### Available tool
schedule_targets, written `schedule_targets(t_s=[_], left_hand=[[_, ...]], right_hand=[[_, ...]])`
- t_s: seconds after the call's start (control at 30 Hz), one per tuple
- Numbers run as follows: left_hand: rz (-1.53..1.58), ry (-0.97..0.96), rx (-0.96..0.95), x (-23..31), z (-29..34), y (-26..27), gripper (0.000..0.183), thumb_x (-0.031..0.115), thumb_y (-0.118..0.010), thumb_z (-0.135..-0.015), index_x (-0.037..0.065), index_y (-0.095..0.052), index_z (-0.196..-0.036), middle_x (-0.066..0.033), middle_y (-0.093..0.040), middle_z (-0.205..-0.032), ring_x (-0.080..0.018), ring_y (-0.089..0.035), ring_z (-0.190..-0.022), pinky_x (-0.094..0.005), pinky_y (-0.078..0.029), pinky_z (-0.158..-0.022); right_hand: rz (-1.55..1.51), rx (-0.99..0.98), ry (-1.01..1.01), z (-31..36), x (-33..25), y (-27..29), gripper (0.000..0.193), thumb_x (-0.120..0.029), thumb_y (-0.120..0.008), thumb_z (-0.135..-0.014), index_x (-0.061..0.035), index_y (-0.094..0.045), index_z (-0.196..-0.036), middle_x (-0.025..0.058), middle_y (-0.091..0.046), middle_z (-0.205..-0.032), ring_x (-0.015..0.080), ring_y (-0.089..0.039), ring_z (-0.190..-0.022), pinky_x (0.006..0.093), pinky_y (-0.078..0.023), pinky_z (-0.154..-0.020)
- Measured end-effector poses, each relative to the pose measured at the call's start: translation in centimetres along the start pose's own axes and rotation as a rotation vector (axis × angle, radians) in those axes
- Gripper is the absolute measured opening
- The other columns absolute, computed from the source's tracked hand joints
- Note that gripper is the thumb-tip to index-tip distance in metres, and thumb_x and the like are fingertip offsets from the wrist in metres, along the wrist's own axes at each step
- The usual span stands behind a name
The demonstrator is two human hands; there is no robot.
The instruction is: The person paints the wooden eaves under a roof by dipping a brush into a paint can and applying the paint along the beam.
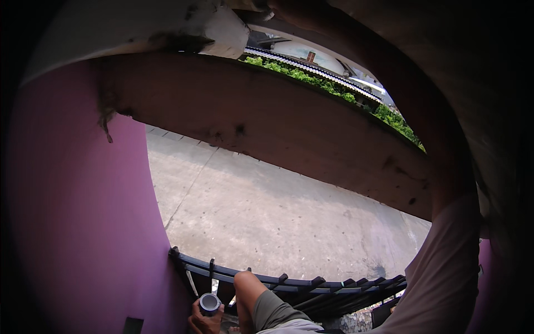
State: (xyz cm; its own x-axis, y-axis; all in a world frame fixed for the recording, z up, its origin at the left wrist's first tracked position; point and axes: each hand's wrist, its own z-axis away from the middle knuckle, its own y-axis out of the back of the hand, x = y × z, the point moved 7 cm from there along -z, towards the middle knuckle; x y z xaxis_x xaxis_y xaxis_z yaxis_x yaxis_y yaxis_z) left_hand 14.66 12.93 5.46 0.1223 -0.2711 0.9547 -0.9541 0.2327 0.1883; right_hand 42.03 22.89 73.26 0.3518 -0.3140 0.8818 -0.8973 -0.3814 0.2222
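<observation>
Low in the view, my left hand (203,322) is wrapped round a small round open-topped container (209,303) with a pale rim and grey inside. My bent knee (248,284) is just to the right of it. My right arm (411,72) reaches up along the right side and bends over to the top edge. There my right hand (292,10) is dark and cut off by the picture, so its fingers cannot be made out. A small pale object (267,15) shows at its tip, next to a white, dark-stained surface (222,30) overhead.
A wide brown beam (267,119) with dark stains crosses the view. On the left rises a purple wall (83,195). A black metal railing (300,286) curves below, with concrete ground (267,206) beyond and lower. Green shrubs (300,79) and a tiled roof edge show past the beam.
</observation>
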Motion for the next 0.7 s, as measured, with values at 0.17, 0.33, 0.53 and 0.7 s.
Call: schedule_targets(t_s=[0.17,0.33,0.53,0.7], left_hand=[[-0.041,-0.035,-0.038,0.4,-0.3,-0.6,0.060,0.022,-0.089,-0.058,0.003,-0.057,-0.105,-0.0120,-0.067,-0.093,-0.0263,-0.066,-0.087,-0.0389,-0.051,-0.079],[-0.003,0.042,-0.090,2.3,-0.3,-1.0,0.057,0.018,-0.089,-0.060,0.003,-0.057,-0.105,-0.0117,-0.067,-0.093,-0.0240,-0.066,-0.085,-0.0361,-0.052,-0.079],[0.056,-0.030,-0.094,0.4,0.1,-1.8,0.056,0.019,-0.089,-0.061,0.003,-0.058,-0.105,-0.0106,-0.068,-0.092,-0.0210,-0.066,-0.085,-0.0344,-0.053,-0.079],[-0.054,0.058,-0.127,4.4,-0.2,-1.0,0.056,0.018,-0.088,-0.060,0.004,-0.057,-0.104,-0.0115,-0.068,-0.091,-0.0239,-0.067,-0.085,-0.0357,-0.052,-0.079]], right_hand=[[-0.005,-0.003,0.005,1.8,0.5,0.1,0.014,-0.008,-0.061,-0.076,0.0039,-0.068,-0.075,0.0213,-0.064,-0.067,0.0338,-0.066,-0.063,0.0445,-0.052,-0.052],[0.009,-0.019,0.000,4.9,1.8,-0.1,0.014,-0.008,-0.060,-0.076,0.0043,-0.067,-0.074,0.0215,-0.064,-0.067,0.0334,-0.066,-0.062,0.0446,-0.052,-0.052],[0.095,-0.083,0.023,7.9,3.5,1.0,0.015,-0.008,-0.059,-0.077,0.0048,-0.066,-0.074,0.0216,-0.063,-0.066,0.0330,-0.065,-0.061,0.0449,-0.052,-0.052],[0.091,-0.032,0.072,6.4,1.6,1.5,0.016,-0.008,-0.059,-0.078,0.0052,-0.066,-0.073,0.0218,-0.063,-0.066,0.0326,-0.065,-0.060,0.0450,-0.052,-0.052]])
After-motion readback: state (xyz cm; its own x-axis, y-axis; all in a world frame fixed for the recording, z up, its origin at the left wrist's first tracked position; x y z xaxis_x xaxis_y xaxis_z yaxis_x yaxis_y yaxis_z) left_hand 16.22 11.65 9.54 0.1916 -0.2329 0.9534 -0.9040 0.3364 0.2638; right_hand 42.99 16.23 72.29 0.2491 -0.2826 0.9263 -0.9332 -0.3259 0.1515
